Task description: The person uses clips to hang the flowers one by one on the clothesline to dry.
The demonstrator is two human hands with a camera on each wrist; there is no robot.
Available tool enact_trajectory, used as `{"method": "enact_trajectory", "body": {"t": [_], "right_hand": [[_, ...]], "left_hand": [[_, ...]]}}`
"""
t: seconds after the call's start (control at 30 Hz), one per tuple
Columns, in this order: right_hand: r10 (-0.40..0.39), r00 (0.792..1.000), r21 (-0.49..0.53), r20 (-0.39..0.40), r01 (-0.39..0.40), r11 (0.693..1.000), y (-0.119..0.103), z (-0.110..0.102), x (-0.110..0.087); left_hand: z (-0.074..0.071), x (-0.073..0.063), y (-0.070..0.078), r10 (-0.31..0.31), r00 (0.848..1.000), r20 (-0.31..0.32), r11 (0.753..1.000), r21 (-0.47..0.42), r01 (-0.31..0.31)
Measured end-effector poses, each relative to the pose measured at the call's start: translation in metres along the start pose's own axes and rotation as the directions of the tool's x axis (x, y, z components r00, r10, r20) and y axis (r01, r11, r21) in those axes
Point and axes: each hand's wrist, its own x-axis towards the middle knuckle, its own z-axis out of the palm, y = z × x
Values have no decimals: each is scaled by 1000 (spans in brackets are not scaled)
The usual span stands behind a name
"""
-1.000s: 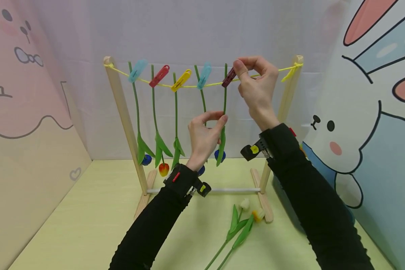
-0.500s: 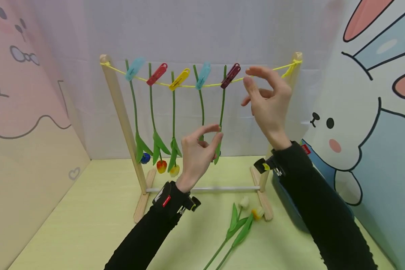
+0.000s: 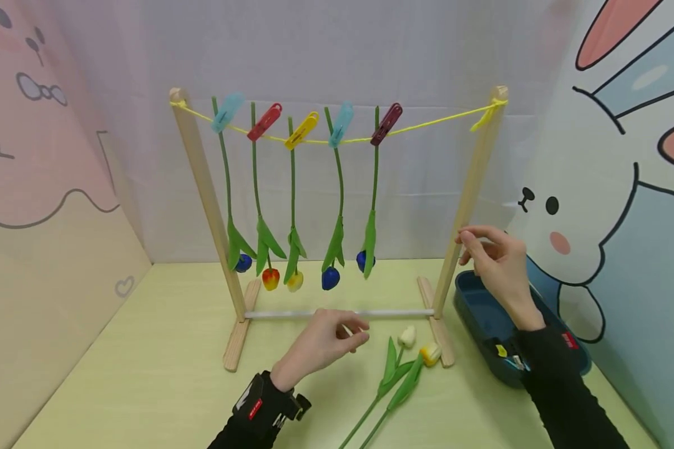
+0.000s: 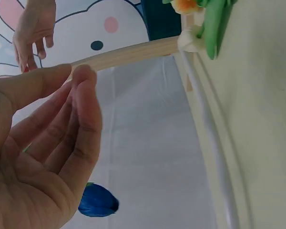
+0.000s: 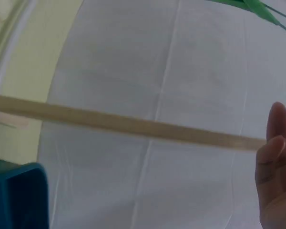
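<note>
My left hand hovers low before the rack, left of two loose tulips: a white tulip and a yellow-white tulip. Its fingers bend loosely around nothing; in the left wrist view a blue tulip shows behind it. My right hand, also holding nothing, is raised over a dark blue bin, beside the right post. Several tulips hang head down from a yellow string. The rightmost, a blue tulip, hangs by a maroon clothespin. Light blue, red and yellow clothespins hold the others.
The wooden rack has a left post, a right post and a white crossbar low between its feet. The loose tulips lie in front of the right foot. Cartoon-printed panels stand at both sides.
My right hand has let go of the maroon clothespin and come down right toward the bin. The left hand has released the rightmost tulip's stem and dropped toward the table. That tulip now hangs freely.
</note>
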Motion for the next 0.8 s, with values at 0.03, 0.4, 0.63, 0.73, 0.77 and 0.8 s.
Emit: {"method": "enact_trajectory", "body": {"t": [0.03, 0.4, 0.63, 0.73, 0.77, 0.8], "right_hand": [[17, 1000, -41, 23, -16, 999, 7, -5, -6], [238, 945, -511, 226, -93, 855, 57, -69, -49], [462, 785, -710, 413, -40, 703, 61, -99, -59], [510, 712, -734, 482, 11, 679, 71, -110, -62], [527, 685, -737, 503, 20, 676, 74, -113, -62], [542, 661, -740, 518, 28, 672, 77, -116, -63]], "left_hand": [[3, -3, -5, -14, 999, 31, 1000, 3, 14], [24, -24, -37, -109, 949, 295, 994, 15, 110], [26, -27, -44, -197, 874, 444, 975, 0, 220], [25, -27, -46, -201, 862, 466, 970, -29, 242], [25, -28, -46, -200, 859, 471, 969, -36, 246], [25, -28, -47, -199, 857, 476, 968, -41, 248]]}}
